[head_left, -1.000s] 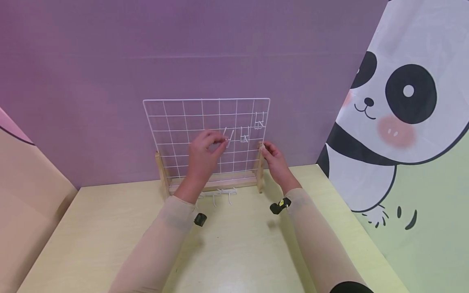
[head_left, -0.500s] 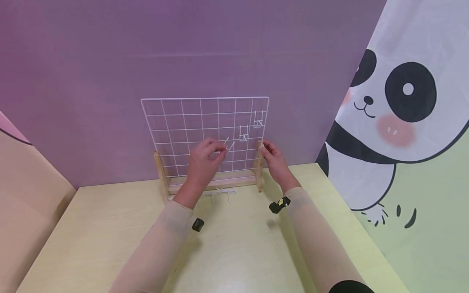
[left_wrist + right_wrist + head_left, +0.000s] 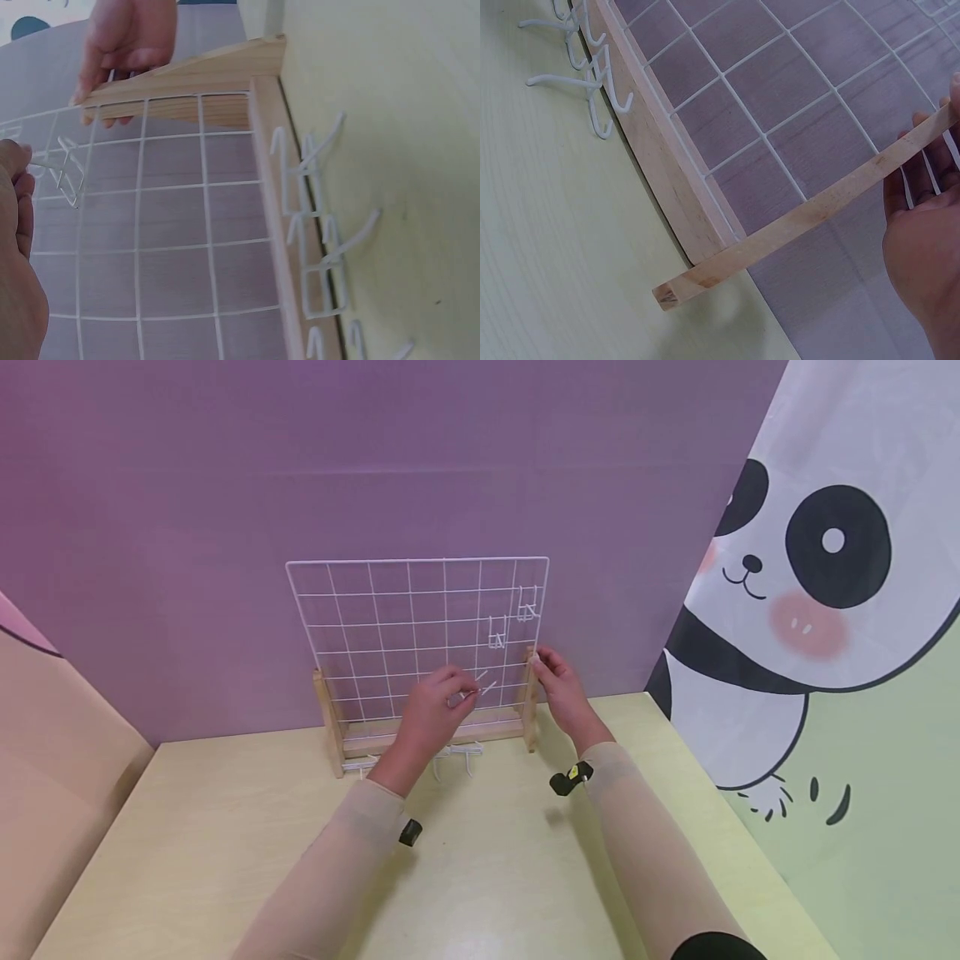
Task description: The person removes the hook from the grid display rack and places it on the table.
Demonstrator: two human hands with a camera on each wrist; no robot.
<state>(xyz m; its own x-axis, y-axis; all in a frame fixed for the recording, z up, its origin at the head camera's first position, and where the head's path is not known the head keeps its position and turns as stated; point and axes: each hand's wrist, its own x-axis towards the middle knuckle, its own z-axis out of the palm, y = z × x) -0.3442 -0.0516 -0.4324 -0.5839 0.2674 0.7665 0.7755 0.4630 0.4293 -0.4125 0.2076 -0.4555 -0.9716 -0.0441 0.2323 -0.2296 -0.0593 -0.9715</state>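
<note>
My left hand pinches a white wire hook by its arm, in front of the lower right part of a white wire grid. The hook's frame faces the grid in the left wrist view, its two prongs angled up and right in the head view. With fingers behind and thumb in front, my right hand grips the top of the right wooden post of the grid's stand. Two more hooks hang on the grid: an upper one near the right edge and a lower one left of it.
Several loose white hooks lie in a row along the front of the stand's wooden base bar. The stand is on a pale wood table, close to a purple backdrop. A panda-print sheet hangs at the right.
My left hand has come down and a little to the right along the grid, carrying the hook, whose prongs now lean further over. My right hand keeps its hold on the post.
</note>
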